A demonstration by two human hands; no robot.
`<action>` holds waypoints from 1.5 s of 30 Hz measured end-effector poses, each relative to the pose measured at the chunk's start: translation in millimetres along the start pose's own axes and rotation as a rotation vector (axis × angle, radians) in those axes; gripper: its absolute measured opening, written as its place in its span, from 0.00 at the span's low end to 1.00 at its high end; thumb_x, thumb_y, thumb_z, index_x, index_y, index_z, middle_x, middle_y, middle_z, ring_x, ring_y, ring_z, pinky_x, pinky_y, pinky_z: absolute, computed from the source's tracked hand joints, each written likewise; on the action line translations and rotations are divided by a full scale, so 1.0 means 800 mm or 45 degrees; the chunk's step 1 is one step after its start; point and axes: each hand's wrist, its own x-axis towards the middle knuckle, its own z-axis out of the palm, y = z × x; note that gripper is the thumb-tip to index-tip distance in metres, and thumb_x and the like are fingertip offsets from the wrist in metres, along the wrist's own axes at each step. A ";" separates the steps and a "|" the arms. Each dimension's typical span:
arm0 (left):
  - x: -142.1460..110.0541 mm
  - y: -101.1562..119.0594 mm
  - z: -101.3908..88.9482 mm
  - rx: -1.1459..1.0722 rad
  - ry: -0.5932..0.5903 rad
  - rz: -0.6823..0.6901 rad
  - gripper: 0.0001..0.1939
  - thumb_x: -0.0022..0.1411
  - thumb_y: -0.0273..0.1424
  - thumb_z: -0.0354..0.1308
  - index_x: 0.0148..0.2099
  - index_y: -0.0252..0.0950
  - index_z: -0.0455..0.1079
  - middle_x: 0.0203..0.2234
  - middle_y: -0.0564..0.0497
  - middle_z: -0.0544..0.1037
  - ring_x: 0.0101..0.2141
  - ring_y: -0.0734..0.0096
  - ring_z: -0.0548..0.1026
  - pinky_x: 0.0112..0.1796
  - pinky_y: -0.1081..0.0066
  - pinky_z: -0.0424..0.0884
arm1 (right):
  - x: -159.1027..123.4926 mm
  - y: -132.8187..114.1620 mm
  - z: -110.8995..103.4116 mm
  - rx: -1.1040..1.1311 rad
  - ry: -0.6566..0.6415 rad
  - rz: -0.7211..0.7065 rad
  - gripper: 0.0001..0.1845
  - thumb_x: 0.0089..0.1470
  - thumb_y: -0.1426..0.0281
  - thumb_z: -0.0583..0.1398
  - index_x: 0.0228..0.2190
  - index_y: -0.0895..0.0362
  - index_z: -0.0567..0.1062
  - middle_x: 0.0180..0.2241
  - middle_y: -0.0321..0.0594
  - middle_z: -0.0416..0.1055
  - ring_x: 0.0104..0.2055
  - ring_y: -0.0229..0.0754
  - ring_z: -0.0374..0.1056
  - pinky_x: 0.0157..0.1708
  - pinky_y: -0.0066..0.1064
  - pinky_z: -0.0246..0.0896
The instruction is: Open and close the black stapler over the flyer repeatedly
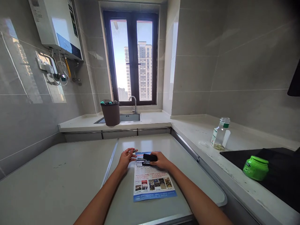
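Forearms (199, 193) astride a flyer (153, 178) — right grip (160, 160) closed around stapler (149, 157), left grip (127, 158) unclear

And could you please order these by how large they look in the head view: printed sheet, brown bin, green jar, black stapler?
1. Printed sheet
2. Brown bin and green jar: about alike, and the jar is nearer, so I leave them unranked
3. Black stapler, partly covered by the right hand

Stapler (149, 157) over a leaflet (151, 176) on the worktop (187, 179), between the left hand (126, 160) and right hand (161, 161).
Beyond, I see a bin (110, 114) left of the tap (135, 105); off to the right, a jar (219, 135) stands behind a tub (256, 168).
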 end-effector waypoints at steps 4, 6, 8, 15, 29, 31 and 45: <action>-0.004 0.000 0.010 0.112 -0.171 0.038 0.24 0.55 0.46 0.69 0.45 0.34 0.71 0.48 0.38 0.80 0.27 0.73 0.78 0.28 0.72 0.74 | -0.001 0.003 0.000 0.015 -0.073 0.002 0.13 0.45 0.68 0.69 0.36 0.56 0.78 0.33 0.33 0.75 0.34 0.41 0.67 0.34 0.27 0.56; -0.006 0.001 0.014 0.137 -0.211 0.044 0.25 0.54 0.47 0.69 0.44 0.34 0.71 0.47 0.38 0.80 0.26 0.73 0.77 0.27 0.72 0.74 | -0.002 0.000 -0.003 -0.013 -0.091 -0.011 0.14 0.46 0.67 0.69 0.37 0.56 0.77 0.33 0.34 0.74 0.35 0.41 0.67 0.35 0.28 0.58; -0.007 0.001 0.017 0.157 -0.224 0.039 0.26 0.53 0.48 0.70 0.44 0.34 0.70 0.45 0.38 0.81 0.25 0.73 0.76 0.27 0.71 0.74 | -0.003 -0.010 -0.007 -0.047 0.004 -0.064 0.16 0.49 0.65 0.69 0.40 0.55 0.76 0.38 0.36 0.74 0.39 0.43 0.68 0.39 0.31 0.60; -0.023 0.010 0.036 0.190 -0.329 0.028 0.26 0.54 0.47 0.69 0.46 0.35 0.69 0.36 0.45 0.82 0.22 0.72 0.75 0.27 0.71 0.72 | -0.008 -0.069 -0.013 -0.238 0.268 -0.484 0.15 0.60 0.65 0.63 0.48 0.51 0.72 0.48 0.44 0.71 0.50 0.48 0.64 0.53 0.42 0.59; -0.026 0.011 0.036 0.234 -0.446 0.048 0.28 0.54 0.47 0.70 0.49 0.37 0.68 0.37 0.45 0.82 0.24 0.69 0.76 0.28 0.69 0.71 | -0.006 -0.069 0.003 -0.252 0.282 -0.627 0.13 0.66 0.73 0.54 0.45 0.51 0.77 0.41 0.42 0.74 0.44 0.46 0.66 0.47 0.41 0.62; -0.018 0.014 0.023 0.285 -0.331 0.110 0.27 0.54 0.48 0.69 0.48 0.37 0.68 0.41 0.42 0.82 0.24 0.69 0.76 0.29 0.68 0.72 | -0.001 -0.059 -0.005 -0.230 0.372 -0.564 0.12 0.66 0.72 0.54 0.42 0.52 0.77 0.40 0.43 0.73 0.44 0.47 0.66 0.46 0.41 0.62; 0.022 -0.018 -0.058 1.890 0.267 0.317 0.16 0.64 0.32 0.55 0.52 0.35 0.73 0.50 0.37 0.74 0.52 0.50 0.71 0.52 0.58 0.64 | -0.001 0.083 -0.047 -0.521 0.642 0.438 0.10 0.46 0.83 0.61 0.24 0.56 0.76 0.33 0.43 0.74 0.40 0.46 0.68 0.40 0.32 0.58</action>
